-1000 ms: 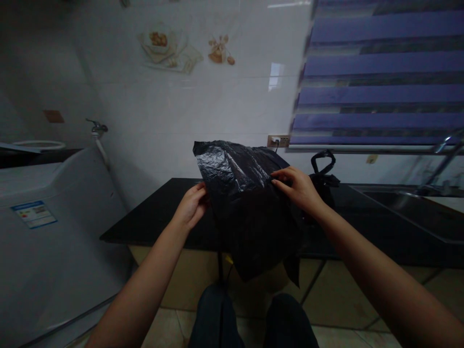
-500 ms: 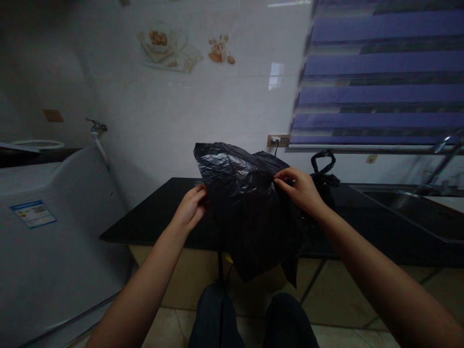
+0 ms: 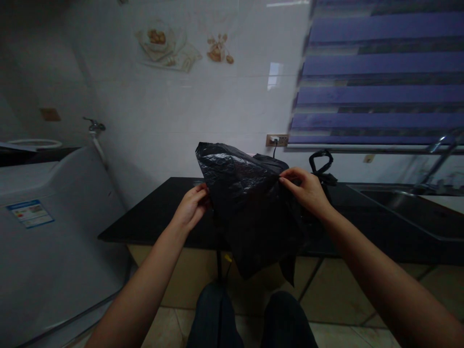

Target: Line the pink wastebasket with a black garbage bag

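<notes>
A black plastic bag point(image 3: 250, 212) hangs spread between my hands, in front of the dark countertop's edge. My left hand point(image 3: 194, 205) is closed on the bag's left edge, its fingertips partly hidden behind the plastic. With thumb and fingers pinched, my right hand point(image 3: 300, 186) holds the bag's upper right part. The plastic between them is creased and shiny near the top, and a pointed corner dangles at the lower right. Behind my right hand, a second black bag with a looped handle point(image 3: 322, 162) stands on the countertop point(image 3: 152, 208).
A white washing machine point(image 3: 72, 208) stands at the left, below a wall tap point(image 3: 94, 125). To the right is a sink point(image 3: 398, 205) with a faucet point(image 3: 435, 164). A plug sits in the wall socket point(image 3: 277, 140). My knees are below the counter.
My right hand has shifted slightly right along with the pinched plastic, and the bag's upper part is pulled a little straighter. My left hand stays almost where it was.
</notes>
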A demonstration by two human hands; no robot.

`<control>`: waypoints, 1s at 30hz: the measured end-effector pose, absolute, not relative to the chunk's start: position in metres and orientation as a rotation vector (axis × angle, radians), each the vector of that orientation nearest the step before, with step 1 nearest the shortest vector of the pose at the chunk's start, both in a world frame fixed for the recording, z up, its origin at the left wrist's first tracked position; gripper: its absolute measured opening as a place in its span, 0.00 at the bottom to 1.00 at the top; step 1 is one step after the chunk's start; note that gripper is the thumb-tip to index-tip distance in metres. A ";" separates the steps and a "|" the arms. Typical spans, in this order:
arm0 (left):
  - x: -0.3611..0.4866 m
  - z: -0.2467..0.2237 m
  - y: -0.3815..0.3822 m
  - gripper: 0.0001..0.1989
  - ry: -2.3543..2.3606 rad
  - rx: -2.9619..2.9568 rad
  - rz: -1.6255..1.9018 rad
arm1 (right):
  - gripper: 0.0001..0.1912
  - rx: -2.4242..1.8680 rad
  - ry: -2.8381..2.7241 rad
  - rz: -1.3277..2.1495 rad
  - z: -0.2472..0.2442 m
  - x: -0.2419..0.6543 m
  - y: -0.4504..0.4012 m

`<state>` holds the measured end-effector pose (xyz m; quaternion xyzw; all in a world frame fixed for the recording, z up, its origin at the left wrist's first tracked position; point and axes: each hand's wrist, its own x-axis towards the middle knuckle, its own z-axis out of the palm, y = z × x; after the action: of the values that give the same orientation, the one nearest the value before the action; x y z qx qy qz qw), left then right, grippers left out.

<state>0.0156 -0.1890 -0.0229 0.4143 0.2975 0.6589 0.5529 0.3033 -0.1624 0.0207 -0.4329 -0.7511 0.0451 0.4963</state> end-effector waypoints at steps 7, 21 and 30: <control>0.019 -0.021 -0.191 0.07 0.708 0.939 1.609 | 0.10 -1.061 -1.805 0.081 0.023 0.310 -0.164; 0.023 -0.017 -0.197 0.08 0.705 0.922 1.605 | 0.12 -1.088 -1.774 0.115 0.022 0.319 -0.168; 0.023 -0.015 -0.199 0.08 0.699 0.920 1.611 | 0.12 -1.077 -1.753 0.123 0.023 0.324 -0.173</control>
<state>0.0231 -0.1989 -0.0155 0.3883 0.2952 0.6798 0.5476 0.3235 -0.1733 0.0229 -0.4480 -0.7295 0.0513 0.5143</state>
